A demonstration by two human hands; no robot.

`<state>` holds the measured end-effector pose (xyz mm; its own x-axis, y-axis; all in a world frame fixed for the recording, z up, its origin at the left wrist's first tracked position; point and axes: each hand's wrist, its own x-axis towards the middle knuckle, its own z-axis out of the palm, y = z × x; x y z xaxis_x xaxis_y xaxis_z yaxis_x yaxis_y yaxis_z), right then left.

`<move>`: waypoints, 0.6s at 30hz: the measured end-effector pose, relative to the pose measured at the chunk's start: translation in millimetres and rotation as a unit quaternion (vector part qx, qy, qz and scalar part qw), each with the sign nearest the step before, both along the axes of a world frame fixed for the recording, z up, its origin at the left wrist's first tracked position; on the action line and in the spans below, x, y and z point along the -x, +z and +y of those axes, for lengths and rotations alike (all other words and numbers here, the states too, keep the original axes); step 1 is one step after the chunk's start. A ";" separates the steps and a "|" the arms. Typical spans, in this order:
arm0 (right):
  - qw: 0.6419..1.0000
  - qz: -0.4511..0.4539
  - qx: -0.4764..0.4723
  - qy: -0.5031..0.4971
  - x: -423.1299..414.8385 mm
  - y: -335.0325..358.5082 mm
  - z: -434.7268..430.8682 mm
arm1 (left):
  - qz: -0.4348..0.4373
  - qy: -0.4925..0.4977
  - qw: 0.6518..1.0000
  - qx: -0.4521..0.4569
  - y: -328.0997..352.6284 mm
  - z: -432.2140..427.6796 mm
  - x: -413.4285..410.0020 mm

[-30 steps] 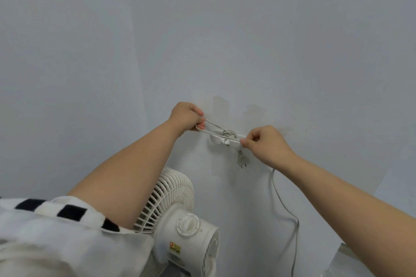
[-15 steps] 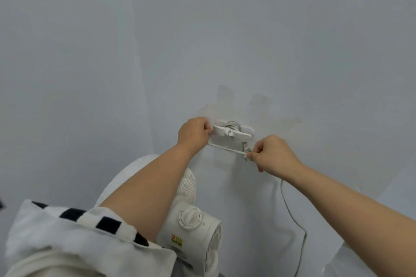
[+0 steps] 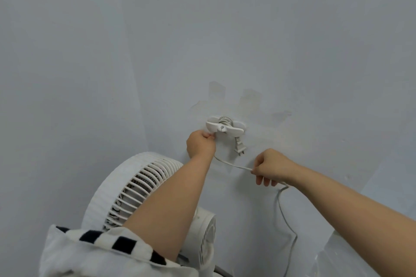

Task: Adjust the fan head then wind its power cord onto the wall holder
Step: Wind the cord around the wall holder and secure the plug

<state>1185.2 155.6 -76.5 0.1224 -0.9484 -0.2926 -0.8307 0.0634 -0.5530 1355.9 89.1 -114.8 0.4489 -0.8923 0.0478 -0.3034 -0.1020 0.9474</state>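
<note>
A white cord holder [image 3: 225,128] is stuck on the grey wall, with a few turns of cord wound behind its wings. The plug [image 3: 239,147] hangs just below it. My left hand [image 3: 200,145] pinches the cord right under the holder's left wing. My right hand [image 3: 271,167] grips the white power cord [image 3: 231,164] lower and to the right, and a short slack stretch runs between the two hands. The rest of the cord drops from my right hand down the wall. The white fan head [image 3: 135,189] sits below my left forearm, grille facing up and left.
The wall corner [image 3: 135,96] runs down to the left of the holder. Old tape marks [image 3: 234,96] show on the wall above it. My striped sleeve [image 3: 101,247] fills the lower left. A pale, glossy surface [image 3: 337,258] shows at the lower right.
My right hand has slid down and to the right along the cord, leaving the plug hanging free under the holder. My left hand stayed by the holder's left wing. The view tilted, showing more of the fan.
</note>
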 end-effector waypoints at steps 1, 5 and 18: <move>1.000 -0.019 -0.003 0.003 0.1 -1.4 0.3 | 0.045 -0.001 0.999 -0.010 0.7 0.6 1.8; 0.997 -0.073 0.002 0.009 -3.8 -2.2 1.8 | 0.179 -0.006 0.983 -0.033 1.8 4.8 9.1; 0.978 0.149 0.135 -0.058 9.1 -35.1 -4.6 | 0.156 -0.137 0.978 0.003 -5.9 28.8 28.6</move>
<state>1176.1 151.0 -111.6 -0.0423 -0.9985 -0.0360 -0.9535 0.0511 -0.2972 1327.3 117.9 -120.7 0.1859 -0.9815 -0.0467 -0.0151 -0.0504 0.9986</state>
